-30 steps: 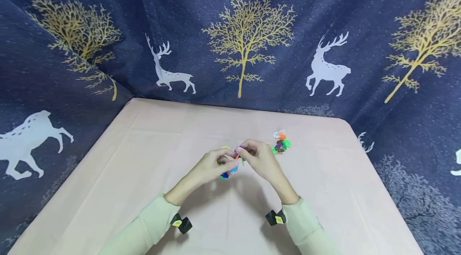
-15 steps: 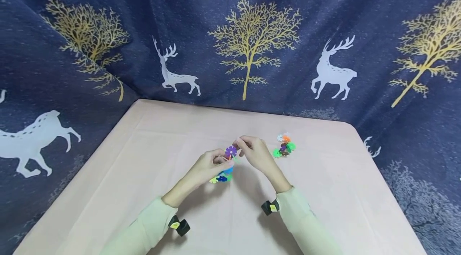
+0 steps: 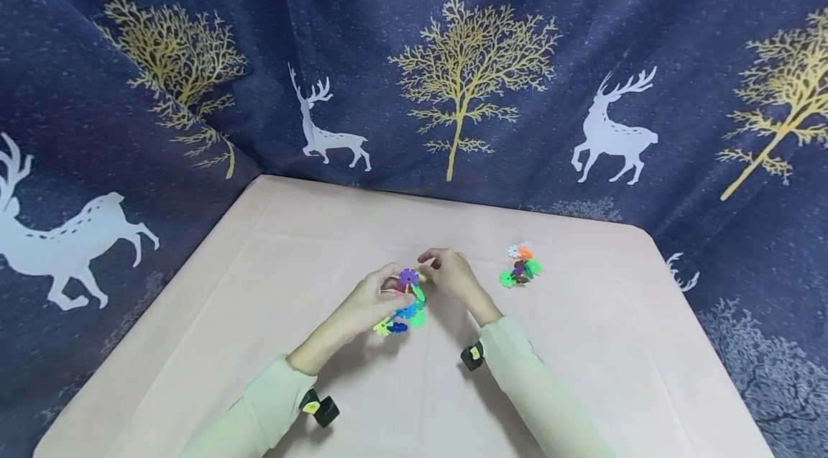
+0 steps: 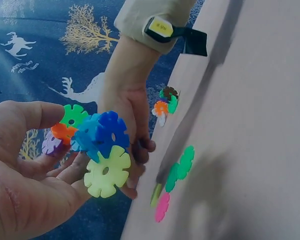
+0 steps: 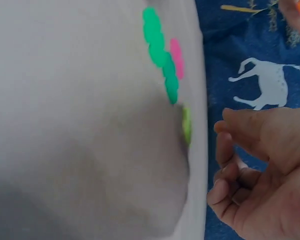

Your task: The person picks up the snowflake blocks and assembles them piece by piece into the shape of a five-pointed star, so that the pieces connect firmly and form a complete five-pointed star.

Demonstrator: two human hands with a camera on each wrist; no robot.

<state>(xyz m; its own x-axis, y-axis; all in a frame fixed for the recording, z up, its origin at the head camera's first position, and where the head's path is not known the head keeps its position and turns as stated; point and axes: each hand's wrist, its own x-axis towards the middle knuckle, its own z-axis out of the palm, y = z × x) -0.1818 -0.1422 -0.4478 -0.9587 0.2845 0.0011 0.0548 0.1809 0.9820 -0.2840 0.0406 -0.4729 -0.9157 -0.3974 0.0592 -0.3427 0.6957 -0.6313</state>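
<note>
My left hand (image 3: 365, 305) pinches a cluster of interlocked flower-shaped plastic discs between thumb and fingers. In the left wrist view, its pale yellow disc (image 4: 116, 181), blue disc (image 4: 107, 137), orange disc (image 4: 61, 131) and green disc (image 4: 78, 112) face the camera. A purple disc (image 3: 404, 275) tops the cluster in the head view. To the right, my right hand (image 3: 455, 278) has loosely bent fingers, and the right wrist view shows nothing between them. Joined green discs (image 5: 153, 31), a pink disc (image 5: 176, 59) and a yellow-green disc (image 5: 186, 125) lie near it on the table.
A second joined cluster of green, brown, purple, orange and white discs (image 3: 533, 269) lies further right on the pale pink tablecloth (image 3: 582, 343). Behind the table hangs a dark blue cloth (image 3: 401, 26) printed with deer and trees.
My right hand has let go of the purple disc and moved away from the cluster, its fingers now bare. My left hand keeps hold of the cluster. The head view has shifted left.
</note>
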